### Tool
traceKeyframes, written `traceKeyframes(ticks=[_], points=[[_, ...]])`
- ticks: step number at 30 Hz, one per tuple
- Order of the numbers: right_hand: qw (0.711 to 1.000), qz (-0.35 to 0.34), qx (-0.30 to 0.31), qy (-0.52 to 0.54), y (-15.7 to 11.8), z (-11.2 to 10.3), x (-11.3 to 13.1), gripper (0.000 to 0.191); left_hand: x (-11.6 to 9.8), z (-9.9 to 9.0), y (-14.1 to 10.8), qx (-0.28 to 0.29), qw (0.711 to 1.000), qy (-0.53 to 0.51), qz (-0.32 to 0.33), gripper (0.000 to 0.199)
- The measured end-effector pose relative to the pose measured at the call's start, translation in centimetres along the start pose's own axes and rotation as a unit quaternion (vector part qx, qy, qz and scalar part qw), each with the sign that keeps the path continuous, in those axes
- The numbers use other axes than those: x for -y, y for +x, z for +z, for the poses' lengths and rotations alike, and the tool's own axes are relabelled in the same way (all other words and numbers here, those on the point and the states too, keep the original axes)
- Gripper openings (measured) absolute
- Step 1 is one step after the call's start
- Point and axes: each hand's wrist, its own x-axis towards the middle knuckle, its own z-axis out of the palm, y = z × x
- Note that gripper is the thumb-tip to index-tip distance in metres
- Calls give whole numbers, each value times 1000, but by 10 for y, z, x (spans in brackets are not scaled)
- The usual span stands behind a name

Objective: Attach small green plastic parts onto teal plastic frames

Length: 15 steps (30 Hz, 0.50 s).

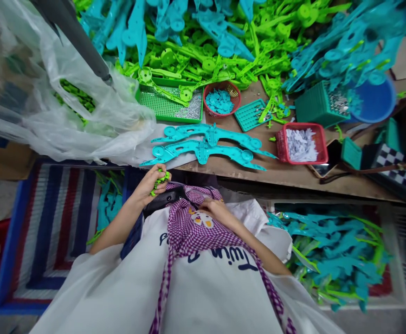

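Left hand (pixel 151 183), centre-left: we grip green pieces (pixel 160 181) | lower blue part (pixel 202 151): mid-frame on desk (pixel 288 176), just up-right of it, long axis left-right | right hand (pixel 215 210) at apron (pixel 203 240), farther; grip: we cannot tell

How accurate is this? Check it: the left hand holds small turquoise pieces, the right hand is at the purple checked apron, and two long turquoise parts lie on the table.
The colour is wrong: the head view shows small bright green pieces in the left hand, not turquoise ones. The right hand is at the purple checked apron, and two long turquoise parts lie on the table.
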Motion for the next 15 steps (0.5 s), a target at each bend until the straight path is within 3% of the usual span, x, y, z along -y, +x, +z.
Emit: traceKeyframes(ticks=[7,11,15], points=[[998,23,-55,-16,2,11,4,19,9,-4,-6,-15,1000,-23,-3,31],[995,-5,-97,-25,12,16,13,19,10,-3,-8,-19,999,-24,-17,31],[995,-44,-67,-59,22,16,26,22,10,1,-13,-12,999,-32,-21,30]])
